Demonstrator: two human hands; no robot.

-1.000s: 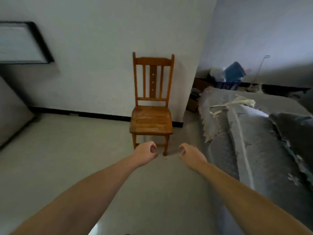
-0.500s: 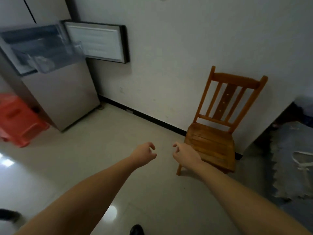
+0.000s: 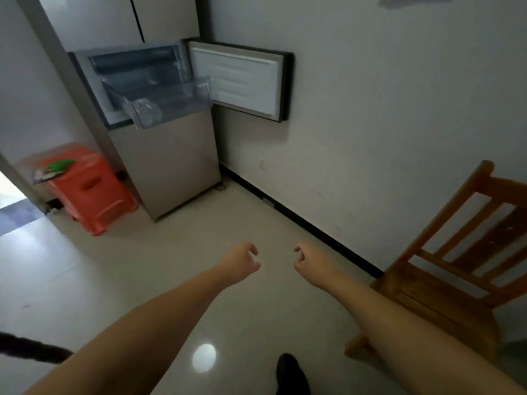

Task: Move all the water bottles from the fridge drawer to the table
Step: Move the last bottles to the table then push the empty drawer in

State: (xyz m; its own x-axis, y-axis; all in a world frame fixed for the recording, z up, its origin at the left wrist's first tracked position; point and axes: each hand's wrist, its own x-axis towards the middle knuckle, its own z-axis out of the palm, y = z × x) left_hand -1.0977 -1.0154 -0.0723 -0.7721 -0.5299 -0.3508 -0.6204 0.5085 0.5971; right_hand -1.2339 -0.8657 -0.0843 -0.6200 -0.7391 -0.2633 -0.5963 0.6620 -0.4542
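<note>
The fridge [image 3: 168, 161] stands at the upper left with its small door [image 3: 239, 81] swung open to the right. A clear plastic drawer [image 3: 159, 106] is pulled out of the open compartment; something pale and see-through lies at its front left, too blurred to name. My left hand [image 3: 242, 263] and my right hand [image 3: 310, 263] hang in mid-air over the floor, well short of the fridge. Both hold nothing, their fingers loosely curled. No table shows in this view.
An orange plastic stool [image 3: 88, 189] with a green item on top stands left of the fridge. A wooden chair [image 3: 445, 277] sits against the wall at the right. My dark shoe [image 3: 291, 374] shows on the glossy tiled floor. A doorway opens at the far left.
The view has swung left from the chair and bed to the fridge, which now sits nearer and fuller in frame. Both hands stay empty, held out ahead.
</note>
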